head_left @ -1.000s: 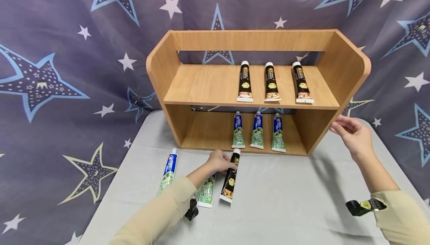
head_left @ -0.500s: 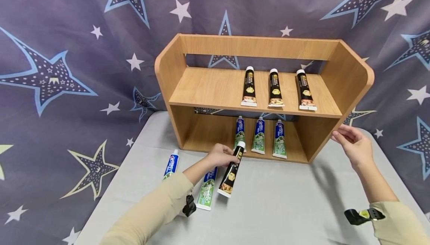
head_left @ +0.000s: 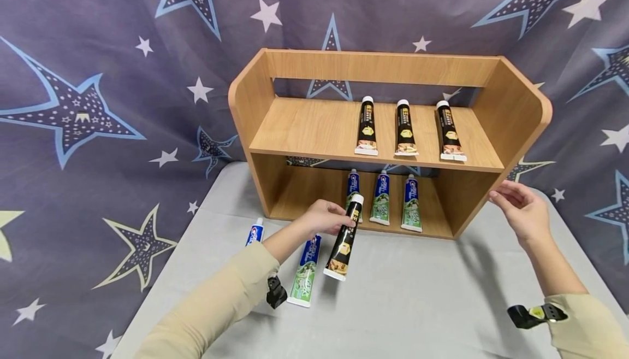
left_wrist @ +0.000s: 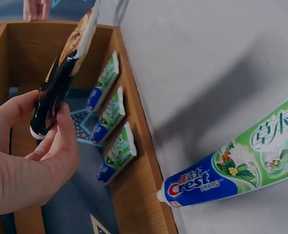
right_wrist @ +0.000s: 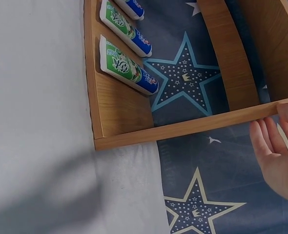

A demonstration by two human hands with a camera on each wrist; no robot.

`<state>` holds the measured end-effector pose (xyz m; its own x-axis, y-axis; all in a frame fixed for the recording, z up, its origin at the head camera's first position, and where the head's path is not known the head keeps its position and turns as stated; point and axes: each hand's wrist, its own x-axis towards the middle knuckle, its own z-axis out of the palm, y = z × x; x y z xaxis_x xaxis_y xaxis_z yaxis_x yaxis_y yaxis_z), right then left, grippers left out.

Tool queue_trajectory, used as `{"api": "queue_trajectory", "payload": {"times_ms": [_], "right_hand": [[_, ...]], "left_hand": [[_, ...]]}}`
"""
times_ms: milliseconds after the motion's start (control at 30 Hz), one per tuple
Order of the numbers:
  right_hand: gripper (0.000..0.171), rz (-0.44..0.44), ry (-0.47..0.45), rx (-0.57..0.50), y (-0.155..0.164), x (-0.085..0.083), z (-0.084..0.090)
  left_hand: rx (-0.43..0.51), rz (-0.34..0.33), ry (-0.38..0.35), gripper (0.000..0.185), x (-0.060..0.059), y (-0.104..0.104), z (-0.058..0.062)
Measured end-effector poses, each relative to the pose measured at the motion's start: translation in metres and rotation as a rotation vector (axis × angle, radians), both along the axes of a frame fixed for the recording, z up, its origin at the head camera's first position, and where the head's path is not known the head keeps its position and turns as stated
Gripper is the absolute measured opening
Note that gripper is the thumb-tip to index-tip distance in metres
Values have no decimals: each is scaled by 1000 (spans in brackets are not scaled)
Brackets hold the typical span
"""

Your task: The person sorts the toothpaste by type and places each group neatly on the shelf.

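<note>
My left hand (head_left: 324, 218) grips a black toothpaste tube (head_left: 345, 239) near its white cap and holds it tilted above the grey table, in front of the wooden shelf (head_left: 314, 129). The left wrist view shows the same black tube (left_wrist: 61, 78) pinched between thumb and fingers of the left hand (left_wrist: 31, 161). My right hand (head_left: 521, 209) is open with its fingers against the shelf's right side panel (right_wrist: 222, 122). Three black tubes (head_left: 404, 129) lie on the upper shelf. Three blue-green tubes (head_left: 382, 198) lie on the lower one.
Two blue-green Crest tubes lie on the grey tablecloth (head_left: 417, 293): one (head_left: 304, 270) beside my left forearm and one (head_left: 254, 233) further left, partly hidden by the sleeve. A star-patterned cloth (head_left: 98, 102) hangs behind the shelf.
My left hand has lifted the black tube off the table and moved it up and right toward the shelf. The right hand has stayed at the shelf's side.
</note>
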<state>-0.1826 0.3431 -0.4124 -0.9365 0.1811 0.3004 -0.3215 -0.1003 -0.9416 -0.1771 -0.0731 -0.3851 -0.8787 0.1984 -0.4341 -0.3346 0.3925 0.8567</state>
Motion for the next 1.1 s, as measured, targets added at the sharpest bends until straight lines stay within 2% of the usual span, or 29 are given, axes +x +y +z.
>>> {"api": "queue_trajectory", "payload": {"times_ms": [67,167,533,667,833,900,967,1100], "right_hand": [[29,-3,-13,-8,-13,10,15],[35,15,-21,-53,-23,18,27],[35,34,-6,-64,-23,19,26],[33,30,1,-55,-16,13,19],[26,85,55,-77,13,-9,-14],[25,89,64,-71,17,-12,-18],[25,86,65,-73,12,-9,-14],[27,39,16,-67,-12,9,14]], "left_hand": [[21,-3,-20,40,0,0,4],[34,-13,-38,42,2,-1,10],[89,-36,-52,40,7,0,45],[134,-41,-85,38,7,-3,56],[129,-62,-102,38,8,-6,70],[115,-76,-97,40,8,-8,76],[110,-90,-96,40,8,-10,81],[97,-117,-91,40,7,-16,93]]}}
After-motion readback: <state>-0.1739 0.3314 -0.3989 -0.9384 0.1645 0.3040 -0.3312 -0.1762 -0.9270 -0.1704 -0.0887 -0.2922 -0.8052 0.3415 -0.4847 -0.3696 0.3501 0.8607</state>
